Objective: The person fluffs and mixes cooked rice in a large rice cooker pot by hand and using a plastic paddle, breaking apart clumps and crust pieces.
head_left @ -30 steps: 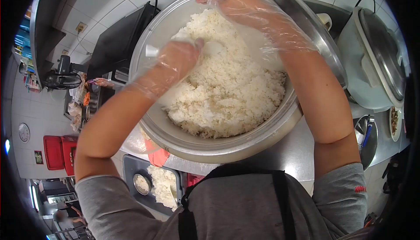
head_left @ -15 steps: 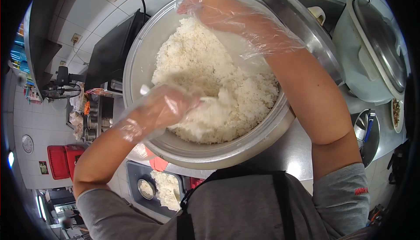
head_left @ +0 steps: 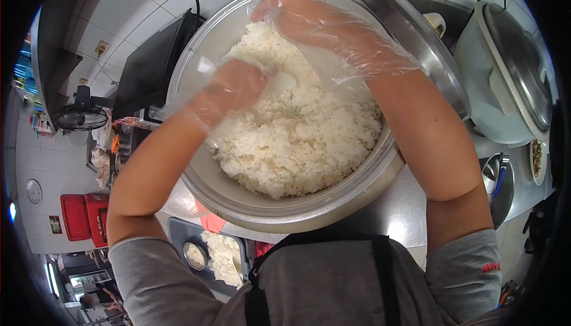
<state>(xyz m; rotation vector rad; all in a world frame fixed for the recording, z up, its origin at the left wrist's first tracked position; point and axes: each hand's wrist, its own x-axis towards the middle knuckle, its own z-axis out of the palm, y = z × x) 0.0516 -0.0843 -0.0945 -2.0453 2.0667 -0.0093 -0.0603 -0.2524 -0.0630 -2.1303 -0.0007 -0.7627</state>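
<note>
Both my hands wear clear plastic gloves. My left hand (head_left: 238, 85), blurred by motion, is closed around a white rice paddle (head_left: 287, 82). The handle end sticks out on the left, and the blade is in the rice. Cooked white rice (head_left: 297, 147) is heaped in a large round metal pot (head_left: 279, 216), with some bare inner wall showing. At the far side, my right hand (head_left: 291, 13) is closed on the pot's rim, its fingertips partly hidden by the glove.
A metal lid (head_left: 410, 40) leans behind the pot on the right, near a large rice cooker (head_left: 505, 76). A metal bowl (head_left: 498, 186) with utensils sits at right. Below left, a grey tray (head_left: 178, 231) holds rice and a small metal bowl (head_left: 195, 256). A fan (head_left: 81, 115) stands left.
My left hand has moved with the rice paddle from the near-middle of the rice toward the far left side. My right hand stays at the far rim.
</note>
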